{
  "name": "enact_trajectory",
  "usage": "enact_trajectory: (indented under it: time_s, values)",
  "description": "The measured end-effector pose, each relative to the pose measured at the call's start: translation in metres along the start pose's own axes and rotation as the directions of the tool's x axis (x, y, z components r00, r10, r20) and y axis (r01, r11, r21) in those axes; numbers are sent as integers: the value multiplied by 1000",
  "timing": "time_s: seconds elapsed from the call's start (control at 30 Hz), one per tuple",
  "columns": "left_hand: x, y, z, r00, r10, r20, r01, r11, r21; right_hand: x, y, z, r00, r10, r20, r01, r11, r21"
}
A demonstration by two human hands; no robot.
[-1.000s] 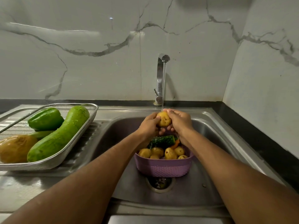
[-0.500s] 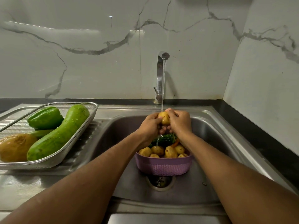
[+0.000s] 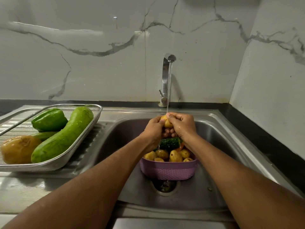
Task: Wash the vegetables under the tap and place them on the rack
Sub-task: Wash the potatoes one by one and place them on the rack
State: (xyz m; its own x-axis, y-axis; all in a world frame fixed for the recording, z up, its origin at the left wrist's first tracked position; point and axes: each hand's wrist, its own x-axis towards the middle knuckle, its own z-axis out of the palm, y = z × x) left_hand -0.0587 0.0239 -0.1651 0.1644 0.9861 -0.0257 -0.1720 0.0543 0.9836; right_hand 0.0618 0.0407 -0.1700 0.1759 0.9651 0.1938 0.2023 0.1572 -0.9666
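Note:
A small yellow potato (image 3: 167,123) sits between both my hands under the running tap (image 3: 167,75). My left hand (image 3: 152,128) and my right hand (image 3: 182,125) both curl round it, over the steel sink (image 3: 219,146). Below them a purple basket (image 3: 168,171) holds several potatoes (image 3: 175,156), a dark green bumpy vegetable (image 3: 170,142) and something orange. On the left the wire rack (image 3: 97,113) carries a green pepper (image 3: 49,119), a long pale green gourd (image 3: 64,138) and a big yellowish vegetable (image 3: 18,148).
The rack stands on the ribbed steel drainboard (image 3: 92,141) to the left of the basin. The open drain (image 3: 165,186) lies just in front of the basket. A marble wall runs behind, and another marble wall closes the right side beyond a black counter strip (image 3: 264,141).
Both hands have closed more tightly round the potato, hiding more of it, and keep it in the water stream. Nothing else moved.

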Motion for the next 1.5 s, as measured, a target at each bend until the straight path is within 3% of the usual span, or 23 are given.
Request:
enact_trajectory:
  time_s: [0.2, 0.3, 0.43, 0.53, 0.63, 0.8, 0.93, 1.0, 1.17, 1.23, 1.5]
  values:
    - [-3, 0, 5, 999, 23, 31, -23, 1000, 4, 2, -1, 3, 986, -72, -150, 36, 973, -226]
    - [-3, 0, 6, 1000, 18, -4, -18, 1000, -7, 2, -2, 2, 990, -96, -106, 62, 955, -291]
    - [0, 2, 3, 995, -15, -100, 11, 999, -40, 3, -11, 3, 993, 69, 99, -55, 989, -138]
    - [0, 3, 1, 993, -28, -117, 20, 997, -71, 3, -10, 6, 978, 135, 160, -143, 989, 42]
    - [-3, 3, 2, 994, -34, -103, 25, 995, -93, 0, -6, 9, 986, 146, 75, -151, 986, 70]
    - [-6, 2, 5, 997, -11, -78, 5, 997, -76, -1, -1, 17, 984, 29, -173, -34, 999, -23]
    - [-4, -2, 13, 998, 21, -54, -23, 999, -39, 2, 0, 13, 959, 119, -259, -106, 992, 66]
    - [-3, -2, 15, 998, 15, -66, -19, 999, -49, 3, -3, 9, 962, 151, -226, -137, 988, 74]
    - [-4, 1, 7, 985, -35, -169, 33, 999, -16, 0, -14, 2, 980, 191, 62, -195, 978, 72]
    - [0, -1, 3, 979, -53, -196, 50, 999, -20, -1, -14, 2, 974, 197, 112, -207, 974, 88]
    - [-2, -3, 11, 994, 9, -105, -11, 1000, -22, -10, -10, 13, 969, 86, -232, -68, 994, 83]
